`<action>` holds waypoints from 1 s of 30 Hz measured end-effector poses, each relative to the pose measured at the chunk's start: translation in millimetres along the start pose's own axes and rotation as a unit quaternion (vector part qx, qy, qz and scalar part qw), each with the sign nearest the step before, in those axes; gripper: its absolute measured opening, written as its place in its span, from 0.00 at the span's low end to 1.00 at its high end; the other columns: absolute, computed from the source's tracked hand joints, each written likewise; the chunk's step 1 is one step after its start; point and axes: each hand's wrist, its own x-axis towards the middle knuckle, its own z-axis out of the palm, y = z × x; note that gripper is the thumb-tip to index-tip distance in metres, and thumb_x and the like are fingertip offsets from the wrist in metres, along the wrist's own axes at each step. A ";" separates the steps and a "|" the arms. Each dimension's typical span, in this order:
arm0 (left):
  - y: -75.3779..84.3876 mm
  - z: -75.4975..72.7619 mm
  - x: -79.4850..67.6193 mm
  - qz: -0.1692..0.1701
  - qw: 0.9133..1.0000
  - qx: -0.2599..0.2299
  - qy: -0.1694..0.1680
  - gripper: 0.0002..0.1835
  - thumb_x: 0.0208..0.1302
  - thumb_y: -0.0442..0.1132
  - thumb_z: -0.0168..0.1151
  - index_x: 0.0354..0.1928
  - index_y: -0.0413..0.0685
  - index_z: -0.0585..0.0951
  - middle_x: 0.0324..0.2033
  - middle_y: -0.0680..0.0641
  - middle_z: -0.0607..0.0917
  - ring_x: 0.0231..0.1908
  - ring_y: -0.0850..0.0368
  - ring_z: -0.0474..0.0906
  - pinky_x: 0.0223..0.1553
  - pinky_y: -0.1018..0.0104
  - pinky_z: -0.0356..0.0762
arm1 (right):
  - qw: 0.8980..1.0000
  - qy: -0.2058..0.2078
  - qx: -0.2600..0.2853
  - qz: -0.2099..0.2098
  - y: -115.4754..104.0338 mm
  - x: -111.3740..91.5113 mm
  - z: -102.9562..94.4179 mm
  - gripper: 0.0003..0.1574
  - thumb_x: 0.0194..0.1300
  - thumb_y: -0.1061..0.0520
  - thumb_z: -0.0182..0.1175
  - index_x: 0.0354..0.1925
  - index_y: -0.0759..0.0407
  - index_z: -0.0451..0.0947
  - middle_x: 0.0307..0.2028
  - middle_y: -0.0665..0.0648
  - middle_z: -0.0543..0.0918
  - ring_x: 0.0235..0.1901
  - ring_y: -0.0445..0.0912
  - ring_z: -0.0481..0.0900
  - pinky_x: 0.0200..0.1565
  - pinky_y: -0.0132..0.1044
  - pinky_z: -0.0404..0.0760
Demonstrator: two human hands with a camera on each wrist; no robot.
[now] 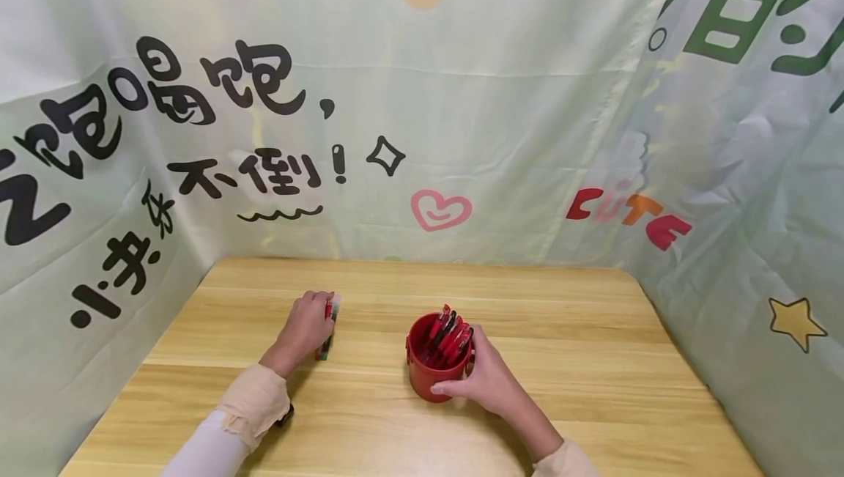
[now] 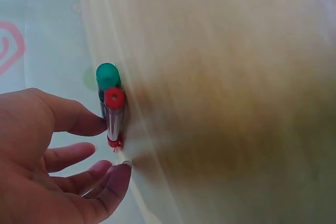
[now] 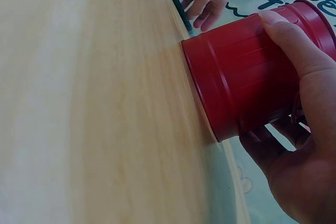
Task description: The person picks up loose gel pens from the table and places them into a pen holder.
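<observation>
On the table lie two pens side by side, one with a green end (image 2: 108,75) and one with a red end and clear barrel (image 2: 114,121). My left hand (image 1: 308,324) is over them, thumb right at the pens and the other fingers spread apart from the thumb. A small red bucket (image 1: 435,382) stands upright to their right, with several red and black pens (image 1: 451,334) leaning inside. Around its right side my right hand (image 1: 484,378) grips it, thumb across the near wall and fingers behind. Its smooth red wall (image 3: 252,72) fills much of the right wrist view.
The light wooden table (image 1: 560,345) is enclosed at the back and sides by a printed cloth (image 1: 514,132). A small dark object (image 1: 286,415) shows beside the left wrist, partly hidden by the sleeve (image 1: 253,404).
</observation>
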 end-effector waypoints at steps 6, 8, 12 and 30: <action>-2.1 0.0 3.6 -0.012 1.000 0.005 -0.016 0.27 0.62 0.30 0.65 0.63 0.28 0.76 0.52 0.28 0.82 0.45 0.40 0.81 0.44 0.49 0.85 | 1.000 -0.002 0.000 0.001 -1.2 0.2 -0.1 0.65 0.38 0.39 0.87 0.69 0.50 0.64 0.64 0.51 0.79 0.64 0.48 0.78 0.62 0.44 0.82; -2.6 -0.7 4.6 -0.019 1.000 0.007 -0.024 0.26 0.62 0.30 0.65 0.62 0.28 0.76 0.50 0.29 0.82 0.43 0.42 0.80 0.43 0.50 0.84 | 1.000 -0.002 0.001 0.002 -1.4 0.1 -0.1 0.65 0.38 0.40 0.87 0.69 0.50 0.64 0.64 0.51 0.79 0.64 0.48 0.78 0.62 0.44 0.82; -4.5 -2.2 6.2 -0.032 0.999 0.009 -0.038 0.25 0.62 0.30 0.64 0.62 0.28 0.76 0.47 0.31 0.82 0.39 0.45 0.78 0.40 0.53 0.83 | 1.000 -0.002 0.000 0.002 -1.8 -0.3 -0.1 0.65 0.38 0.39 0.87 0.69 0.50 0.64 0.64 0.51 0.79 0.64 0.48 0.78 0.62 0.44 0.81; -0.5 -14.7 2.7 -0.017 0.999 -0.003 -0.027 0.06 0.56 0.23 0.60 0.33 0.37 0.74 0.20 0.48 0.69 0.20 0.56 0.63 0.22 0.67 0.62 | 1.000 -0.002 0.007 0.000 -0.5 -0.1 0.1 0.65 0.38 0.40 0.87 0.69 0.50 0.64 0.64 0.51 0.79 0.64 0.48 0.78 0.63 0.45 0.81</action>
